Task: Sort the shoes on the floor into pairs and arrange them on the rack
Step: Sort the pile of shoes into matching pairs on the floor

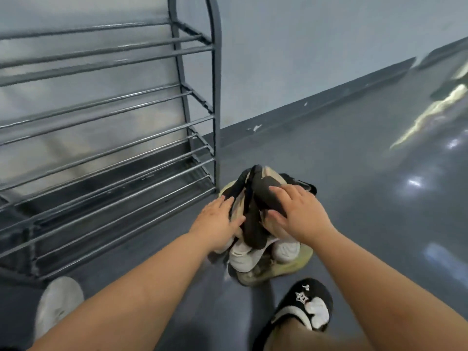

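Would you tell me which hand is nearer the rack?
Left. The left hand lies on the shoe pile's side facing the rack; the right hand holds its far side.

One metal shoe rack [106, 138] stood at the left, with four tiers of bars in view. One heap of shoes [263, 224] lay on the floor just right of its near corner; how many shoes it held could not be counted, though at least two white ones [243, 257] showed at its near side. Two hands were on it: left hand [217, 224] and right hand [296, 211]. Nearest were one white shoe [57, 302] at the left and one black slipper [306, 305] at the right.
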`<move>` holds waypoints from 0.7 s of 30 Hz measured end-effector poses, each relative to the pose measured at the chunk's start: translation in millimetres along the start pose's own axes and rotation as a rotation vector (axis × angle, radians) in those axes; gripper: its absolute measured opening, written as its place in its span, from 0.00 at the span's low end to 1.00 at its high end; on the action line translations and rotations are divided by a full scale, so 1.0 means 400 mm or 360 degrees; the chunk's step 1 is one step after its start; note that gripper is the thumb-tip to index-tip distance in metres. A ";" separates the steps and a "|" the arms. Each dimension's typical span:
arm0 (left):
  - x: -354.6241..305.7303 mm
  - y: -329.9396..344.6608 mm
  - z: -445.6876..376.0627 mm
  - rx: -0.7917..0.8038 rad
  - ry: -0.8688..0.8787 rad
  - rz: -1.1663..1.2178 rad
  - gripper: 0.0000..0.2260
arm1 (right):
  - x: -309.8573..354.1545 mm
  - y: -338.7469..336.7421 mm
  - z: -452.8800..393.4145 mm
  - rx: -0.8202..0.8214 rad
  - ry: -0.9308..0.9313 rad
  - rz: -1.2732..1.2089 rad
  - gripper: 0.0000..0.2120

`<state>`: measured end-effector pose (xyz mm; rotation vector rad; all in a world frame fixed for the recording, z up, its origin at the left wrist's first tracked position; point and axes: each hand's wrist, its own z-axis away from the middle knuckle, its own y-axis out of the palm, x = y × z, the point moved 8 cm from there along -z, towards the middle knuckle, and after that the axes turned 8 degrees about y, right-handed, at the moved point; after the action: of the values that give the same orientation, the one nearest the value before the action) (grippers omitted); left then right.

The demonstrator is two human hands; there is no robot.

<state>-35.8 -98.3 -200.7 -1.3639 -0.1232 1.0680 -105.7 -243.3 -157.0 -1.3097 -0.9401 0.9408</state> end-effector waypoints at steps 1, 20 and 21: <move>-0.017 0.002 -0.027 -0.0019 -0.0014 0.0066 0.29 | -0.034 0.000 -0.007 -0.0048 0.0097 -0.0064 0.29; -0.043 0.075 -0.235 -0.0253 -0.0570 0.1859 0.15 | -0.163 0.170 -0.108 0.0425 0.0350 -0.0360 0.42; -0.038 0.057 -0.217 -0.0276 -0.0547 0.1907 0.14 | -0.147 0.147 -0.112 0.0328 0.0311 -0.0374 0.43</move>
<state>-1.5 -175.0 -236.1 -1.3738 0.4191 2.3273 -85.7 -311.9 -218.8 -1.0690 -0.8025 0.6944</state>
